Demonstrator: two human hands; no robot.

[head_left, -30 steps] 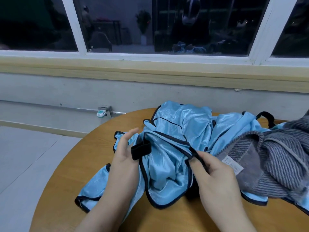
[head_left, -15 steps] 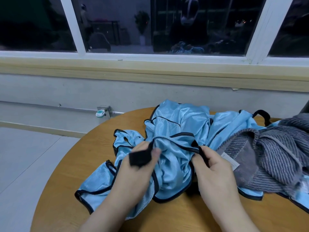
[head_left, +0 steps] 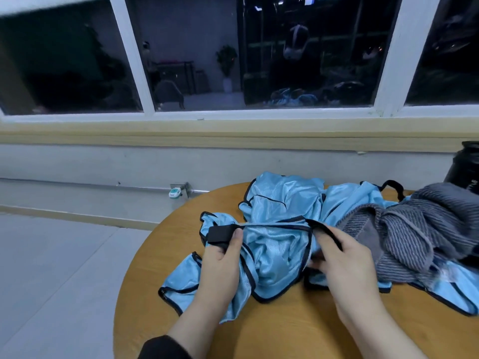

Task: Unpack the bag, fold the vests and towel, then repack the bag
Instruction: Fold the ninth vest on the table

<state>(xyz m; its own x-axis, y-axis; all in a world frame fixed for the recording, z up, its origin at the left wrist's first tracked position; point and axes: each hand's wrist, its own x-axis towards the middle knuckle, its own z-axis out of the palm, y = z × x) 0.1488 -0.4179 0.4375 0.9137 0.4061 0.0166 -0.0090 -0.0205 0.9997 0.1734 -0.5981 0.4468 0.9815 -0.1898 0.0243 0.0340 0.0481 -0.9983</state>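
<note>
Light blue vests with black trim lie crumpled on the round wooden table (head_left: 285,330). My left hand (head_left: 223,257) pinches the black strap at one end of the front vest (head_left: 274,252). My right hand (head_left: 339,257) grips the black strap at its other end, so the trimmed edge is stretched taut between them. A second blue vest (head_left: 282,198) is bunched up behind. A grey striped towel (head_left: 425,229) lies heaped at the right, over part of the vests. A black bag (head_left: 464,167) stands at the far right edge, mostly cut off.
The table's curved left edge drops to a pale tiled floor (head_left: 51,281). A wall with a small socket device (head_left: 175,193) and a long window sill (head_left: 233,136) runs behind the table. Dark window panes above reflect the room.
My hands have moved apart, drawing the vest's strapped edge out into a straight line. The head view has tilted upward, showing more of the window and the bag.
</note>
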